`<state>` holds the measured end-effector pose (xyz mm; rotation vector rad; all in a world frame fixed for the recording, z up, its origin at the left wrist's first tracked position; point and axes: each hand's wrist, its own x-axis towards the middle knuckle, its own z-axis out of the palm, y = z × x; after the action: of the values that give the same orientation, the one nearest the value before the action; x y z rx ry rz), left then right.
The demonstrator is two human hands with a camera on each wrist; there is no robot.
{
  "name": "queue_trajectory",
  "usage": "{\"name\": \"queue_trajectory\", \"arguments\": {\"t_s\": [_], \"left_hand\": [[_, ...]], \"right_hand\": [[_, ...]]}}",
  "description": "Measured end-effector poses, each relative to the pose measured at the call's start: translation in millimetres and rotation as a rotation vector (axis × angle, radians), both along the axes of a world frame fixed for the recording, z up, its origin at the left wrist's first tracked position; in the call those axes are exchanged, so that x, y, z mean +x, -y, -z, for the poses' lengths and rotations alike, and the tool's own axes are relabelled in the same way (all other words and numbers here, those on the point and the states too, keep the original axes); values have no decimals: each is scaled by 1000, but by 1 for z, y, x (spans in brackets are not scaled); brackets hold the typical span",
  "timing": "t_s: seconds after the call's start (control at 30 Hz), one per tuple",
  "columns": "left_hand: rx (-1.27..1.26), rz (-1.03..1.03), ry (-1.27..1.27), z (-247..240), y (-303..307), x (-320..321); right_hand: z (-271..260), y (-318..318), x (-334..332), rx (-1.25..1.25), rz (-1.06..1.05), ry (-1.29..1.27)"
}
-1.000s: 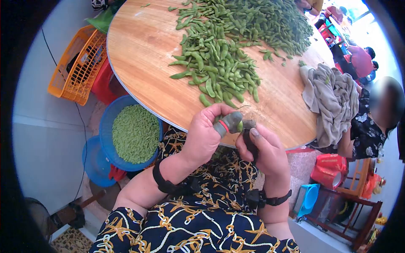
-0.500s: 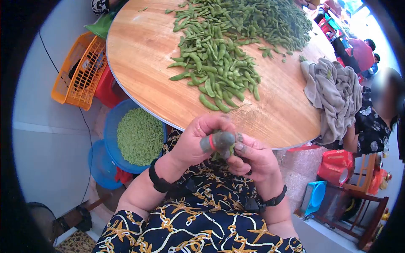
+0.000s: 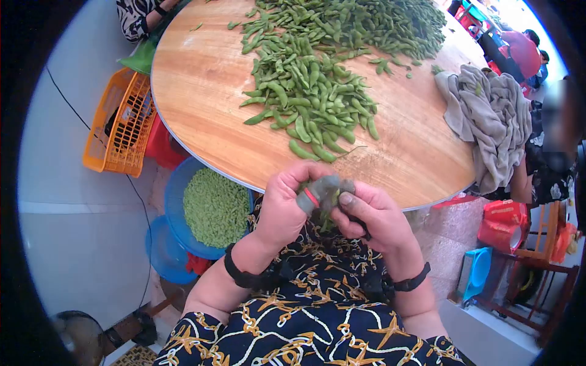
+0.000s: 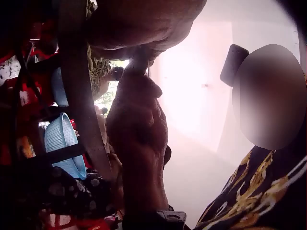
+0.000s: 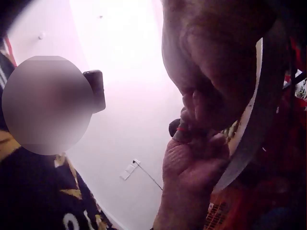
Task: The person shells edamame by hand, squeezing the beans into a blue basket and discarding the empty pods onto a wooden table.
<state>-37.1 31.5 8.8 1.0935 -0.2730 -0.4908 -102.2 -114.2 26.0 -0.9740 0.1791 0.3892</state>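
Note:
In the head view both hands meet just off the near edge of the round wooden table (image 3: 421,152). My left hand (image 3: 290,204), its thumb in a grey cover with a red band, pinches a green pod (image 3: 330,207). The right hand (image 3: 378,213) holds the pod's other side between thumb and fingers; dark covers show on its fingertips. Beyond the hands lies a heap of green pods (image 3: 311,97). Both wrist views are dark; the left hand (image 4: 144,24) and right hand (image 5: 216,57) show there, the pod hidden.
A blue basin (image 3: 174,207) of shelled beans stands below the table's left edge, beside a smaller blue basin (image 3: 160,244) and an orange crate (image 3: 104,146). A grey cloth (image 3: 488,116) lies at the table's right, near another person. Red bags (image 3: 502,226) are at the right.
The hands have come closer together than a second ago and moved slightly down from the table edge. The head view has shifted, so the basins and crate appear farther right and lower.

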Motion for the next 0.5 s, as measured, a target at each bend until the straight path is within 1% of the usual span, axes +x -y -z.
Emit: {"name": "queue_trajectory", "arguments": {"t_s": [0.03, 0.07, 0.1, 0.13, 0.17, 0.23, 0.3, 0.37, 0.4, 0.43, 0.5], "left_hand": [[-88, 93, -61, 3, -2, 1], [-176, 183, -124, 5, -4, 2], [-172, 187, -123, 8, -7, 5], [-274, 311, -154, 11, -12, 9], [-376, 434, -188, 13, -14, 10], [-345, 398, -223, 9, -12, 8], [-317, 361, -255, 7, -9, 4], [89, 126, 30, 5, -5, 2], [88, 73, 84, 7, -2, 1], [89, 74, 84, 6, -4, 1], [199, 70, 79, 2, -10, 2]], "right_hand": [[0, 0, -1, 4, 6, 1], [1, 1, -3, 64, -41, -19], [1, 1, -3, 122, -90, -36], [-1, 1, -4, 211, -111, -78], [-1, 1, -5, 216, -108, -78], [2, 0, -6, 267, -96, -73], [4, 2, -3, 247, -80, -61], [0, -4, 0, -514, 77, 161], [-3, -5, 1, -643, 103, 216], [-5, -4, 2, -642, 103, 216], [-8, -3, 4, -391, 81, 42]]}}
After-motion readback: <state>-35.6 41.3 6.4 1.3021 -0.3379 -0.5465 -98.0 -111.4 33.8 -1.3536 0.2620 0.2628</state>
